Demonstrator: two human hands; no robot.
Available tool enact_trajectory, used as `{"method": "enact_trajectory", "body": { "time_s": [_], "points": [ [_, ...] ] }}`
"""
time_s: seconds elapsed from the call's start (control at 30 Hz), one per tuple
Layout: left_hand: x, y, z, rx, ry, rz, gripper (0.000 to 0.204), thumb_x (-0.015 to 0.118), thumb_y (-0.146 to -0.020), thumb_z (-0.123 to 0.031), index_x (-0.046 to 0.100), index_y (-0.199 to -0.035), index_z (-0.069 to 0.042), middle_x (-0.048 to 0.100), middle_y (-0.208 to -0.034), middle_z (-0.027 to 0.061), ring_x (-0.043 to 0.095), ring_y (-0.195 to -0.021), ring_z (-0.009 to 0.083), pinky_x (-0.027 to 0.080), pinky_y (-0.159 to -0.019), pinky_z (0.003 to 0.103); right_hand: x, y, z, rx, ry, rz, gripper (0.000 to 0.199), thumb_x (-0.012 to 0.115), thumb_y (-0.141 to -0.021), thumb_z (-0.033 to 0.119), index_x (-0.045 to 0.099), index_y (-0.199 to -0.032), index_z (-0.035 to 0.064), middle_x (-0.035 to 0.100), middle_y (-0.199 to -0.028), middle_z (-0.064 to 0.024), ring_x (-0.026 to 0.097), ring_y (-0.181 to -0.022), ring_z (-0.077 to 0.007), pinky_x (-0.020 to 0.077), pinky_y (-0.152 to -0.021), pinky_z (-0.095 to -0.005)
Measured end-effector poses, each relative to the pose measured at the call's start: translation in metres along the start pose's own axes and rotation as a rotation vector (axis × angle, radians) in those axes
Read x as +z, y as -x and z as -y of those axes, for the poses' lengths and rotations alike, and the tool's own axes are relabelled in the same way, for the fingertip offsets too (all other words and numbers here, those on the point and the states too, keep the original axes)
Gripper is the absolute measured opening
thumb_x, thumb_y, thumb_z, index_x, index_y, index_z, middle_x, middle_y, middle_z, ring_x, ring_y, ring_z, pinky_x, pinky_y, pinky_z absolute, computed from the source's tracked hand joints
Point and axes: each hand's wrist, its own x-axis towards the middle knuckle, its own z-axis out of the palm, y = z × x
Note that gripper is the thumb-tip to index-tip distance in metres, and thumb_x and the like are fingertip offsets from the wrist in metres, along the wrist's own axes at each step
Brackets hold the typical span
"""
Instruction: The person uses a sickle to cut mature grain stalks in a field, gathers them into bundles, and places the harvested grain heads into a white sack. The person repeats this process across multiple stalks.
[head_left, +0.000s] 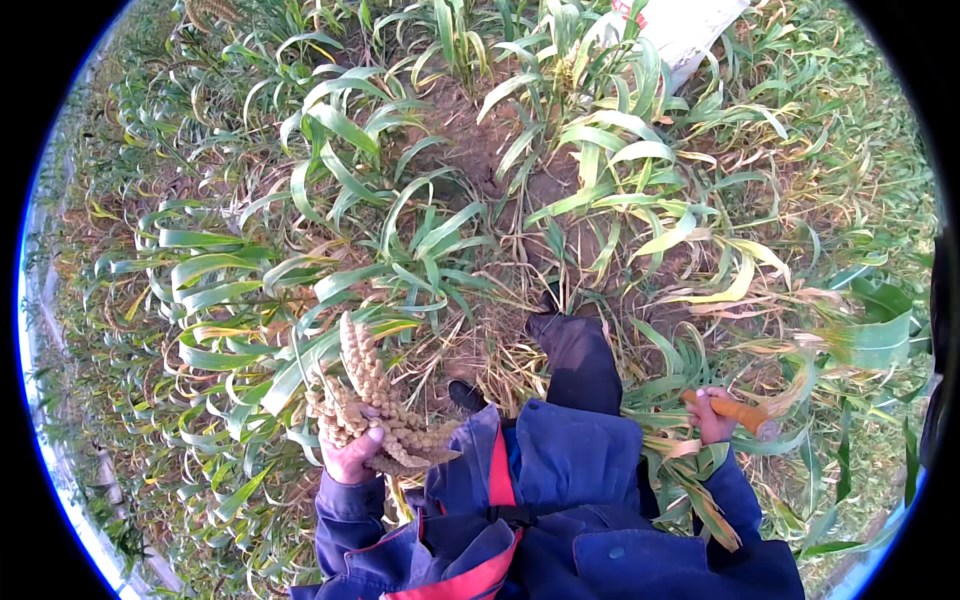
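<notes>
While the person stands among the plants, the scene reads as follows.

Millet heads: a bunch of tan, knobbly seed heads point(372, 400) sits low and left of the person's body, in front of the blue jacket point(560, 470).
Long axis: the heads run from the fist up and slightly left, their tips fanning out over the green leaves.
Left hand: the left hand point(352, 455) is the grip on the bunch, fingers pressed together around the stalk ends at the lower end of the heads.
Right hand: the right hand point(712, 418) is closed around an orange handle point(740, 410), which points out to the right; what is on the handle's far end cannot be told among the leaves.
Which hand is nearer: the bunch lies in the left hand and well apart from the right, with the torso and a dark trouser leg point(578, 360) between them.
Standing plants: leafy green and yellowing stalks point(400, 240) rise just beyond the bunch's tips and all around.
Ground: bare brown soil point(480, 140) shows between the plants farther ahead.
</notes>
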Motion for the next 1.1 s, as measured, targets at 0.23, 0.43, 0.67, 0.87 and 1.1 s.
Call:
{"method": "enact_trajectory", "body": {
  "time_s": [0.23,0.43,0.67,0.87,1.1],
  "points": [
    [0.155,-0.082,-0.076,0.086,0.180,0.206,0.040,0.077,-0.066,-0.014,0.055,-0.096,0.000,0.060,-0.106,0.0260,0.059,-0.101,0.0361,0.048,-0.089,0.047,-0.009,-0.028,0.016,-0.250,0.303,0.053,0.017,0.066,-0.083,0.016,0.062,-0.077,-0.0002,0.063,-0.081,-0.0074,0.061,-0.071,-0.0189,0.0484,-0.066,-0.0289],
    [0.273,-0.170,-0.138,0.283,0.037,0.408,0.036,0.078,-0.064,-0.009,0.058,-0.091,0.002,0.063,-0.101,0.0218,0.060,-0.098,0.0319,0.048,-0.088,0.043,0.009,-0.016,0.007,-0.437,0.281,-0.137,0.012,0.067,-0.080,0.012,0.062,-0.077,0.0012,0.061,-0.075,-0.0071,0.060,-0.066,-0.0181,0.0480,-0.063,-0.0292],
    [0.497,-0.290,-0.273,0.640,0.295,0.933,0.030,0.064,-0.078,-0.011,0.051,-0.104,-0.005,0.049,-0.122,0.0220,0.045,-0.119,0.0427,0.034,-0.102,0.056,0.030,0.006,-0.003,-0.371,0.203,-0.452,0.008,0.065,-0.077,0.006,0.059,-0.073,0.0012,0.059,-0.072,-0.0077,0.061,-0.068,-0.0181,0.0477,-0.062,-0.0282],
    [0.679,-0.384,-0.364,0.813,0.416,0.754,0.049,0.074,-0.068,0.005,0.053,-0.112,0.004,0.064,-0.097,0.0141,0.065,-0.082,0.0231,0.056,-0.075,0.036,0.089,0.046,-0.033,-0.030,0.172,-0.576,0.008,0.066,-0.073,0.003,0.062,-0.080,0.0027,0.059,-0.077,-0.0060,0.056,-0.068,-0.0161,0.0464,-0.064,-0.0295],
    [0.833,-0.497,-0.358,0.718,0.350,0.702,0.044,0.076,-0.067,0.002,0.059,-0.108,0.002,0.065,-0.096,0.0103,0.064,-0.080,0.0202,0.052,-0.075,0.033,0.170,0.056,0.015,-0.019,0.067,-0.629,0.015,0.066,-0.075,0.000,0.063,-0.089,0.0015,0.061,-0.086,-0.0104,0.062,-0.085,-0.0211,0.0489,-0.077,-0.0340]
  ]
}}
